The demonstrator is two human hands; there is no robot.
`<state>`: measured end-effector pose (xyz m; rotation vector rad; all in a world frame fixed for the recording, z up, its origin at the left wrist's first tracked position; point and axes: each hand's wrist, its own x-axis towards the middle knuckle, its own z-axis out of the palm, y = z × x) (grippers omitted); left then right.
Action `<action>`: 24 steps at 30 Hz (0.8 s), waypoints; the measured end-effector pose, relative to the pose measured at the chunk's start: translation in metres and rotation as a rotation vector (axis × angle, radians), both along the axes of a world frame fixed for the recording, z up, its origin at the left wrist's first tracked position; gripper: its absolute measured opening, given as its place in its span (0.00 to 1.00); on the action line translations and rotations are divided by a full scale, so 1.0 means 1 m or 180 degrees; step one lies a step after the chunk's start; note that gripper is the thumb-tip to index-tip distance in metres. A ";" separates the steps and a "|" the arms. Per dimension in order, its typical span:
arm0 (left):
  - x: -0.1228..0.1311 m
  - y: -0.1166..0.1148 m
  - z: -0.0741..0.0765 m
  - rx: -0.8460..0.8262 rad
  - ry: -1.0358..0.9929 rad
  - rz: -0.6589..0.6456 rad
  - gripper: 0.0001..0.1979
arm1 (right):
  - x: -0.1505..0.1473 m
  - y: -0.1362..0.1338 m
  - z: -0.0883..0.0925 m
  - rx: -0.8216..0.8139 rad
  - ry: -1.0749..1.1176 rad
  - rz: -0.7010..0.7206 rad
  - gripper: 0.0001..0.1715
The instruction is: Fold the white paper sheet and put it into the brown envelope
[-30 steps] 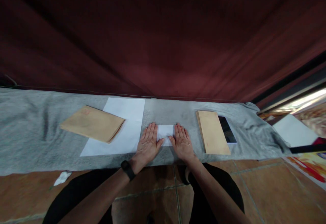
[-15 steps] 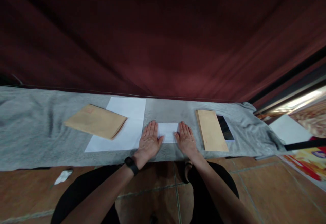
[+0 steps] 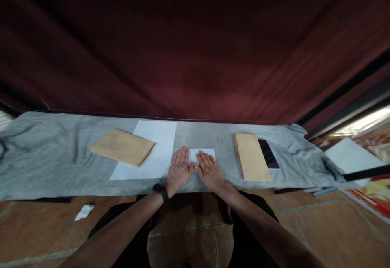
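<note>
A small folded white paper (image 3: 193, 154) lies flat on the grey cloth in front of me, partly covered by both hands. My left hand (image 3: 179, 169) rests flat at the paper's left edge, fingers straight and pointing away from me. Palm down, my right hand (image 3: 209, 171) lies on the paper's middle and near part, with its fingers stretched out. The two thumbs nearly meet over the paper. To the left, brown envelopes (image 3: 123, 147) overlap larger white sheets (image 3: 161, 138). On the right sits a stack of brown envelopes (image 3: 252, 158).
A dark phone (image 3: 268, 154) lies beside the right-hand envelopes, partly under them. Grey cloth (image 3: 61, 158) covers the narrow table. Behind it hangs a dark red curtain (image 3: 195, 64). A crumpled white tissue (image 3: 84, 212) is on the tiled floor at left.
My right hand has slid left from the paper's right edge onto its middle, toward my left hand. My left hand stays at the left edge. The view has shifted slightly.
</note>
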<state>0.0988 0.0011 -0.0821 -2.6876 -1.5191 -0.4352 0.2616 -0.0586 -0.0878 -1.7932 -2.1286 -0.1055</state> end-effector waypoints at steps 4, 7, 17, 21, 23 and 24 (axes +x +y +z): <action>-0.002 0.000 -0.006 0.0133 -0.0045 -0.0015 0.33 | 0.013 0.001 -0.003 0.0100 -0.0073 -0.0166 0.31; -0.003 -0.001 -0.008 0.0211 -0.0081 0.0055 0.32 | 0.016 0.002 -0.005 0.0152 -0.0096 -0.0315 0.31; 0.010 -0.019 -0.001 0.0072 -0.0135 -0.0833 0.30 | 0.014 0.000 -0.005 0.0077 -0.0257 -0.0313 0.31; 0.008 -0.020 -0.007 0.0116 -0.0194 -0.0612 0.32 | 0.017 -0.002 -0.005 0.0081 -0.0286 -0.0353 0.32; 0.005 -0.020 -0.009 0.0125 -0.0220 -0.0522 0.33 | 0.021 -0.002 -0.006 0.0054 -0.0249 -0.0410 0.32; 0.004 -0.020 -0.009 0.0127 -0.0220 -0.0471 0.34 | 0.023 -0.003 -0.006 0.0032 -0.0222 -0.0440 0.32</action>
